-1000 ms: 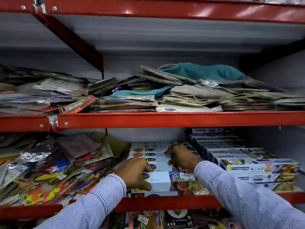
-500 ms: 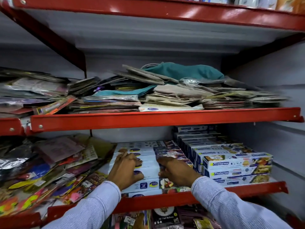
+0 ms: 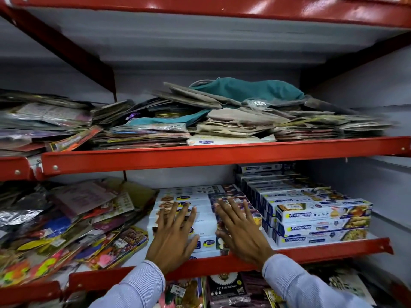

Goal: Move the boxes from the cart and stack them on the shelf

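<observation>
Squaring-up step, by the look of it: left hand (image 3: 172, 238) and right hand (image 3: 241, 232) both flat, fingers spread, palms down on the white boxes (image 3: 195, 215) stacked on the red shelf (image 3: 322, 252). Nothing gripped by either. Stack touching, or nearly touching, the blue boxes (image 3: 322, 221) on its right; loose packets (image 3: 73, 221) heaped to its left. No cart in view. Next, probably: press the top layer flush with the blue boxes, lift both hands clear, turn back to the cart for another load. Little headroom under the upper shelf (image 3: 222, 152), so low, level placement needed.
</observation>
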`<action>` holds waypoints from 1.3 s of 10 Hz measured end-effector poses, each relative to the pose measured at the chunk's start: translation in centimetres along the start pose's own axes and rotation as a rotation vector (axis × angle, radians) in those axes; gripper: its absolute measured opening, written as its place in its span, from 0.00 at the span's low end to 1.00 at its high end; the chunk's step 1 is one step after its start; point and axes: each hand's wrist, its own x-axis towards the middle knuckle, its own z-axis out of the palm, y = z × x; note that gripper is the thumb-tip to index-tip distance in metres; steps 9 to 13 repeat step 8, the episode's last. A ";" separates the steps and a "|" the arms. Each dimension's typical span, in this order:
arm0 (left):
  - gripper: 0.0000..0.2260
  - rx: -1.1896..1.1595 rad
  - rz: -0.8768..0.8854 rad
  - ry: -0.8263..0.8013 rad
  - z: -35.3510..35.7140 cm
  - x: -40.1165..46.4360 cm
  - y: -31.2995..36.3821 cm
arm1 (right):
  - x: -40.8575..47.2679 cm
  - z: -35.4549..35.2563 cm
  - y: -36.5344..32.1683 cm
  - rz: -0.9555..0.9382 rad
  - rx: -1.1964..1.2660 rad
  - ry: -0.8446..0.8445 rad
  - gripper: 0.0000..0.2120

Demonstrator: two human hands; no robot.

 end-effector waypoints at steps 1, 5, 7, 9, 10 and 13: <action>0.32 0.048 0.004 -0.015 0.8 -0.1 0.5 | -0.5 1.5 0.2 0.023 -0.075 0.002 0.35; 0.34 0.097 -0.047 -0.156 1.0 0.0 0.9 | 0.0 1.1 1.3 -0.069 -0.189 -0.089 0.34; 0.34 0.127 -0.096 -0.165 0.5 -0.3 1.4 | -0.2 0.7 1.0 -0.077 -0.211 -0.038 0.33; 0.34 0.111 -0.093 -0.005 0.5 -0.8 1.7 | -0.3 0.9 0.1 -0.029 -0.138 0.080 0.34; 0.34 0.111 -0.093 -0.005 0.5 -0.8 1.7 | -0.3 0.9 0.1 -0.029 -0.138 0.080 0.34; 0.34 0.111 -0.093 -0.005 0.5 -0.8 1.7 | -0.3 0.9 0.1 -0.029 -0.138 0.080 0.34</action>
